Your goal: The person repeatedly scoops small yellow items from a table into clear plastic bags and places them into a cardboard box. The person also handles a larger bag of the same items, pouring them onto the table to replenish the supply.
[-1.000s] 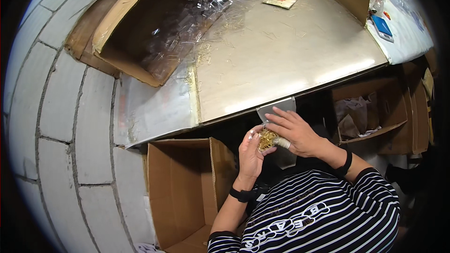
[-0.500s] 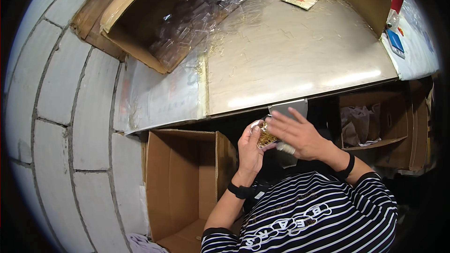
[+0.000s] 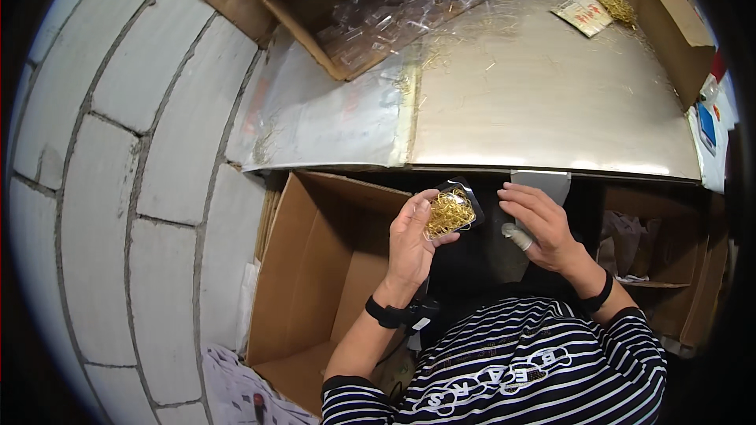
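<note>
A pale block wall (image 3: 134,189) is seen to the left of the hands, and a desk (image 3: 543,102) covered with a shiny metallic sheet stretches out beyond them. A small clear packet of gold wire hooks (image 3: 450,211) is gripped in the left hand (image 3: 413,244), with the thumb pressed against its near side and the fingers curled behind it; the packet is held upright just below the desk's front edge. The right hand (image 3: 539,224) is held just beside the packet, to its right, not touching it, with the fingers spread open and nothing grasped; a pale cover is worn on its thumb tip. A black band is worn on each wrist, and a striped shirt is seen below the hands. An open brown cardboard box (image 3: 315,283) stands on the floor below and to the left of the left hand. Beyond the hands, on the far left of the desk, a second cardboard box (image 3: 299,0) filled with clear plastic bags (image 3: 409,4) is seen. Further off to the right, a small printed card (image 3: 583,12) lies beside a loose heap of gold hooks (image 3: 617,1), and scattered gold strands lie across the sheet. Brown boxes are stacked under the desk to the right of the right hand.
</note>
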